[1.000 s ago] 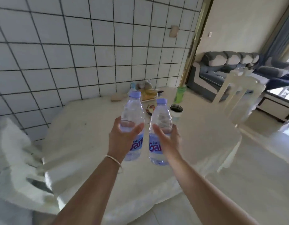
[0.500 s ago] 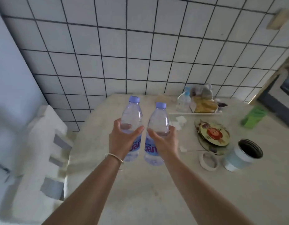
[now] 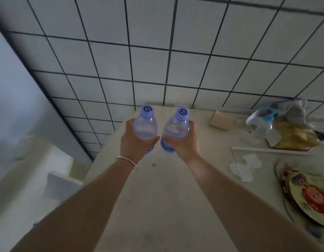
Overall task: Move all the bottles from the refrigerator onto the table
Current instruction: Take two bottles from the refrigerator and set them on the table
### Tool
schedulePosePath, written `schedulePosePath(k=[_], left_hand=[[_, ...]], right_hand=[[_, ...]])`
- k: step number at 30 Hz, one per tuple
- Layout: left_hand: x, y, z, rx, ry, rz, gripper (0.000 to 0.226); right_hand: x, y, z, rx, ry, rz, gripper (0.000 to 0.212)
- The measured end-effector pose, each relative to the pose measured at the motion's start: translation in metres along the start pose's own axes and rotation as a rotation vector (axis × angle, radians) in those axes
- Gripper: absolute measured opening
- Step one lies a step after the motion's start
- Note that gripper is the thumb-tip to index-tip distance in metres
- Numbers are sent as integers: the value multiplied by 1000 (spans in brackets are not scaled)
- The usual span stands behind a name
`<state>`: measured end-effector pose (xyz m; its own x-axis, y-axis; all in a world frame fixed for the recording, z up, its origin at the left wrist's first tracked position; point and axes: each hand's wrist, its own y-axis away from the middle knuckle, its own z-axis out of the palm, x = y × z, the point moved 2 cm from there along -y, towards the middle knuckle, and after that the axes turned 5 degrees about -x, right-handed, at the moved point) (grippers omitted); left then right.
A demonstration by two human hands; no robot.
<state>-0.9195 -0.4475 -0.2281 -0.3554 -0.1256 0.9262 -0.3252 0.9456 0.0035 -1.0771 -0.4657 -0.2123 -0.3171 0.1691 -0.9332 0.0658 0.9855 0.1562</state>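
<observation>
Head view: the left hand (image 3: 137, 142) has its grip wrapped round the body of the left bottle (image 3: 145, 127), thumb across the front just above the blue label. The right hand (image 3: 183, 142) grasps the right bottle (image 3: 176, 128) the same way. Both bottles are carried over the far left part of the bench (image 3: 157, 197), near the tiled wall (image 3: 157, 51).

Each bottle's long axis runs nearly upright. The caps point toward 12 o'clock in the frame and lean a little toward the camera, so the cap tops show. The bases lie at 6 o'clock from the caps, hidden below the palms. The two bottles stand just beside each other, their lower parts almost touching.

I cannot tell whether the bases already rest on the bench or hang just above it. The coming move seems to turn on this: each base must go straight down along its own axis to the bare surface beneath. Neither hand is clearly nearer to that surface.

At about 3 o'clock from the bottles lie a spray bottle (image 3: 263, 122) and a food bag (image 3: 296, 139), well apart. A patterned plate (image 3: 310, 193) sits at about 4 o'clock, clear of the landing spot.
</observation>
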Motion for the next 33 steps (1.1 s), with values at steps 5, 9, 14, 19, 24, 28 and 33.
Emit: schedulePosePath(k=[5,9,14,19,24,28,33], left_hand=[[-29,-39,10,-31,-3,14,69],[-44,-55,18,-33,-21,41,68],[-51,-63,23,-56,35,-8,80],[-67,-80,21,-130,-40,-100,79],[-33,-49,0,-126,-104,-89,69],[9,-1,-28,-39,-273,-51,90],[71,80,-55,30,-372,100,82]], right_hand=[[23,-41,23,25,14,43,64],[32,-60,26,39,71,78,43],[36,-64,34,45,109,60,47],[31,-61,34,-15,122,100,63],[20,-32,14,-79,158,175,105],[0,17,-16,-22,288,68,94],[-40,95,-50,-94,379,-170,91]])
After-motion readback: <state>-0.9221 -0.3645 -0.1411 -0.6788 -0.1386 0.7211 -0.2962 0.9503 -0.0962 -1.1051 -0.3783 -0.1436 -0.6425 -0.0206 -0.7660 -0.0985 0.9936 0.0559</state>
